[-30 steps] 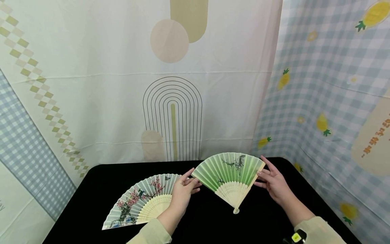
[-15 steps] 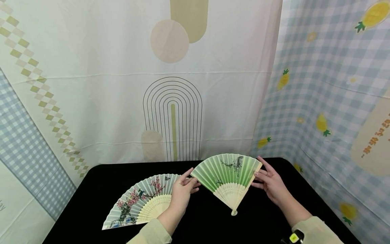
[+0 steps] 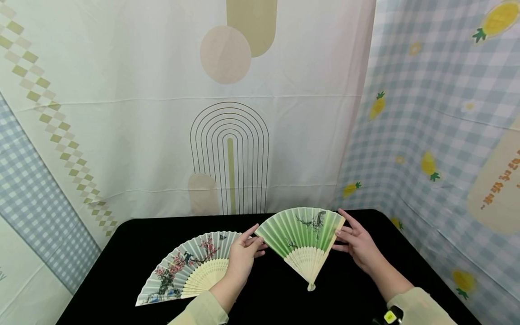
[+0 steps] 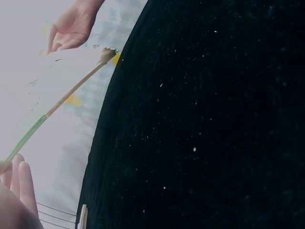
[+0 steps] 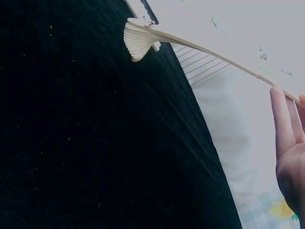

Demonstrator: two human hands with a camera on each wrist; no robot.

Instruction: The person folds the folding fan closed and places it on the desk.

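Note:
A half-spread green paper fan with pale bamboo ribs is held in the air above the black table. My left hand pinches its left edge, and my right hand holds its right edge with fingers nearly straight. The pivot points down toward me. In the left wrist view the fan runs edge-on from my left hand's fingers to the right hand. The right wrist view shows the stacked ribs of the fan and my right hand's fingers at its edge.
A second fan, pale blue with pink blossoms, lies spread flat on the table left of my left hand. Printed cloth backdrops hang close behind and to the right. The table below the green fan is bare black cloth.
The green fan's spread has narrowed. Its right edge and my right hand moved left toward the left hand, and the pivot shifted slightly left and down.

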